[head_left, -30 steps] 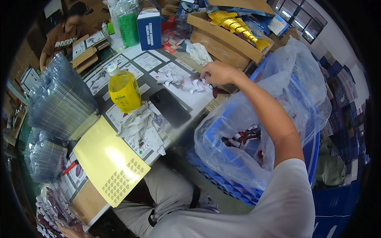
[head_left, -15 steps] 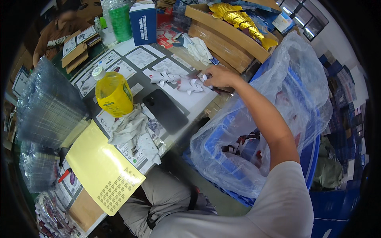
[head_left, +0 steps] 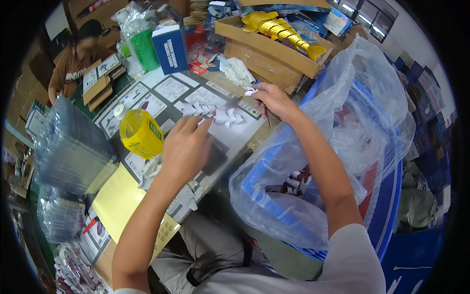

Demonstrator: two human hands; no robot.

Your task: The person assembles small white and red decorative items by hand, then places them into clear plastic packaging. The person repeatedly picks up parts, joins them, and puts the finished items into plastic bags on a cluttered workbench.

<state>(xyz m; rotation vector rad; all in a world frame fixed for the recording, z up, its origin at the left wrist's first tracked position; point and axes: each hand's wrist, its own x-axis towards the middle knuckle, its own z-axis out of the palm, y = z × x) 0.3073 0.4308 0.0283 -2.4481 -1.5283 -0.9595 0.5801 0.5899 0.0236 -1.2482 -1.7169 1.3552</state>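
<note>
My right hand (head_left: 275,102) is closed, pinching a small white piece with dark red marks (head_left: 251,91) at its fingertips. A thin dark strip (head_left: 268,119) shows below its fingers; whether the hand holds it too, I cannot tell. Left of it, a white jointed fish-like toy (head_left: 226,116) with raised, scale-like flaps lies on the printed sheets. My left hand (head_left: 186,149) hovers near the toy's left end, above a black phone (head_left: 215,158) that it partly hides. Its fingers look bent but are smeared by motion.
Beside the table's right edge stands a blue crate lined with clear plastic (head_left: 254,183), with parts inside. A yellow bottle (head_left: 142,132), clear plastic trays (head_left: 73,147) and a yellow sheet (head_left: 117,196) are at left. A cardboard box with a gold fish (head_left: 281,30) is behind. Another person (head_left: 81,59) sits at far left.
My left hand has come into view over the phone. My right hand has lifted off the white toy's right end with a small white piece in its fingers. The view has shifted slightly.
</note>
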